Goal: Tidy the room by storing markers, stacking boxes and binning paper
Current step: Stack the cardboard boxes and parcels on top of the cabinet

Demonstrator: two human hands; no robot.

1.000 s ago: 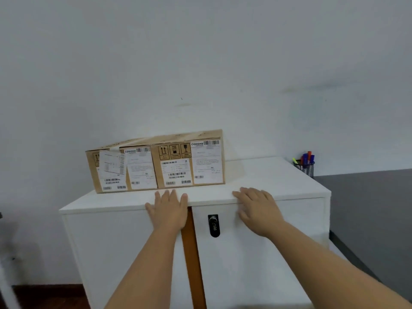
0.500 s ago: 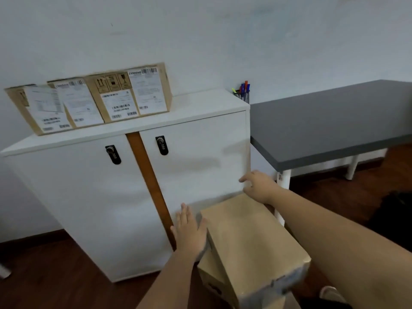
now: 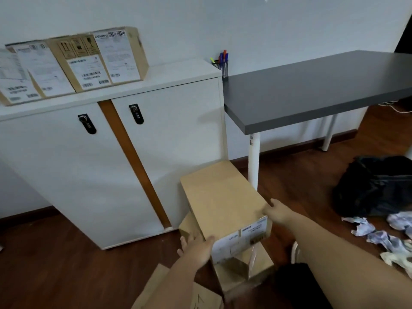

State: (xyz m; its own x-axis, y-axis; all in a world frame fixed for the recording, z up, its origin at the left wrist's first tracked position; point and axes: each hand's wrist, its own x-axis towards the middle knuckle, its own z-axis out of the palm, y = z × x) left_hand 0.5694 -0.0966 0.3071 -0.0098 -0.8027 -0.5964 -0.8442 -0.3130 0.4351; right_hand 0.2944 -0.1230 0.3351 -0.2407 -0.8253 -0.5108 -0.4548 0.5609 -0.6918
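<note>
Head view: a plain brown cardboard box with a white label (image 3: 225, 204) is gripped at both sides, on top of another cardboard box (image 3: 243, 266) on the wooden floor (image 3: 66, 264).
Left hand (image 3: 197, 246): pressed against the box's near left corner, thumb on the labelled face.
Right hand (image 3: 277, 211): clamped on the right edge.
Change: a second ago both hands lay flat on the white cabinet (image 3: 66, 175); they have since been lowered to this box.
Meaning: stacking is judged under way, beside the labelled cardboard boxes (image 3: 73, 63) on the cabinet.
Elsewhere: markers in a mesh cup (image 3: 221, 63), crumpled paper (image 3: 383, 235) unbinned, grey bench (image 3: 312, 90).
</note>
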